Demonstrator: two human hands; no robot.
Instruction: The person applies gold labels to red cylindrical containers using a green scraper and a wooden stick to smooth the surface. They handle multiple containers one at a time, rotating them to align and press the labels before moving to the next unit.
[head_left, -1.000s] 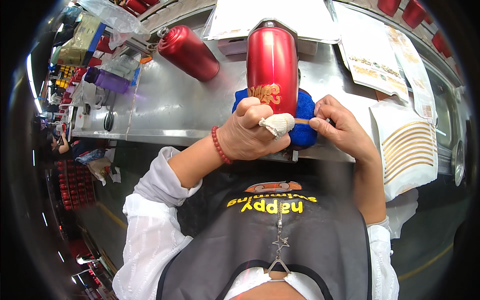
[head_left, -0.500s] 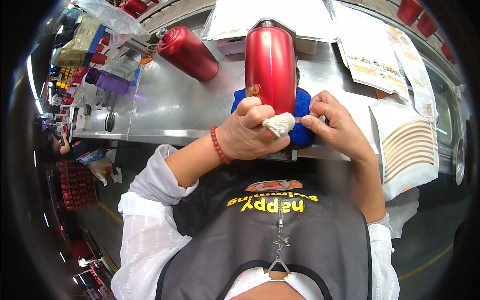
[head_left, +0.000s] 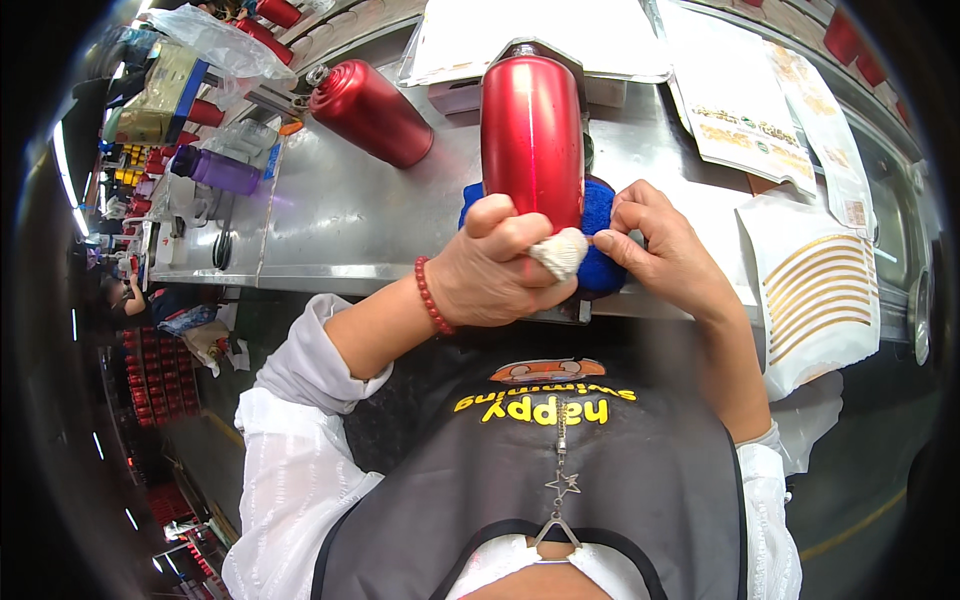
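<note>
While I watch from above, my left hand (head_left: 497, 275) is curled tight around the base of the red bottle (head_left: 532, 130), which lies on a blue cloth (head_left: 598, 215) and points off toward twelve o'clock; at three o'clock of that fist my right hand (head_left: 665, 255) pinches its fingertips shut against the bottle's near end, a second red bottle (head_left: 372, 112) lying at ten o'clock

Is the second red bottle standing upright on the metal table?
No, the second red bottle lies on its side on the metal table, left of the held one.
</note>
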